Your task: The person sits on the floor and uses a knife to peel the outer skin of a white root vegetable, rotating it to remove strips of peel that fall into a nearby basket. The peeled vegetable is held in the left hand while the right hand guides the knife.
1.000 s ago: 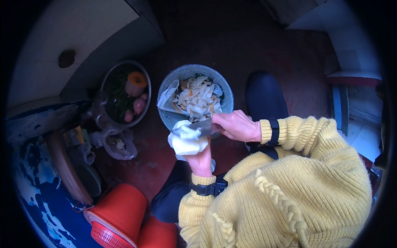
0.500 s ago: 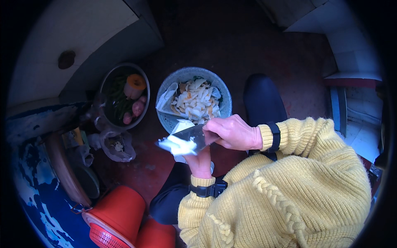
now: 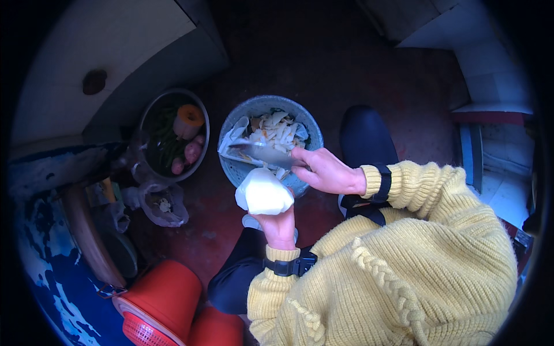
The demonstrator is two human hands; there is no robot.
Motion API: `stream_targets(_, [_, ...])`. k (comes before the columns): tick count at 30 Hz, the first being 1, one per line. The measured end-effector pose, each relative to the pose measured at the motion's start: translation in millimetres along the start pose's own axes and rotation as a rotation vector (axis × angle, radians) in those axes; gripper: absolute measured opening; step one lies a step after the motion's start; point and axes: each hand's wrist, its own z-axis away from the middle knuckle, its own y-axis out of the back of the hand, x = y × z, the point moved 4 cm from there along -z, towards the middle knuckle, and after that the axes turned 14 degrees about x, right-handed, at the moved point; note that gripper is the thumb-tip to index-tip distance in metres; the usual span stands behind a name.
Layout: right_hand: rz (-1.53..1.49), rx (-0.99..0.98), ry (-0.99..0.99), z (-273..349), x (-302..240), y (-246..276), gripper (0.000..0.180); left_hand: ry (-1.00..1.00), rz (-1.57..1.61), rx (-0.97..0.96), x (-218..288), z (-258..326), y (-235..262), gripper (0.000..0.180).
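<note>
A: What do the hands hold?
B: The left hand [image 3: 280, 225] is closed around a smooth, pale, rounded vegetable chunk [image 3: 264, 193]; the right hand [image 3: 329, 171] is closed on the handle of a flat metal knife [image 3: 262, 154], whose blade extends leftward just above the chunk.

A: What lies beyond the hands?
B: A round grey perforated basket [image 3: 242, 115] of pale peelings, directly beyond the blade. Left of it, a metal bowl [image 3: 151, 109] with greens, orange and pink vegetables.

A: Surface and room?
B: A dark red floor [image 3: 196, 225]. Red plastic tubs [image 3: 167, 300] sit near the left elbow; open floor remains beyond the basket.
</note>
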Motion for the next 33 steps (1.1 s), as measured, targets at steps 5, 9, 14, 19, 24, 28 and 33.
stream_targets(5, [0.062, -0.009, 0.261, 11.2, -16.7, 4.8, 0.012, -0.051, -0.166, -0.008, 3.7, -3.5, 5.7, 0.064])
stream_targets(9, [0.481, -0.208, 0.044, 1.9, 24.8, 1.0, 0.013, -0.03, -0.304, -0.274, 9.5, 8.9, -9.9, 0.06])
stream_targets(14, [0.177, -0.061, -0.056, 2.5, 32.6, -0.3, 0.02, 0.021, -0.3, -0.048, 4.3, 18.2, -7.7, 0.073])
stream_targets(19, [-0.13, -0.005, -0.173, 9.3, 9.7, -11.8, 0.026, 0.065, -0.355, -0.032, -4.7, 16.8, -14.7, 0.07])
stream_targets(24, [-0.054, 0.024, -0.022, 5.6, 10.3, -5.0, 0.021, -0.029, -0.712, 0.024, 0.3, 21.9, -21.2, 0.067])
stream_targets(28, [0.017, 0.069, 0.152, 4.0, 11.4, -2.5, 0.016, 0.033, -0.585, -0.07, 2.5, 24.7, -25.1, 0.074])
stream_targets(33, [0.026, 0.036, 0.273, 11.4, -0.6, -6.7, 0.016, 0.042, -0.713, -0.197, 6.4, 36.0, -18.7, 0.101])
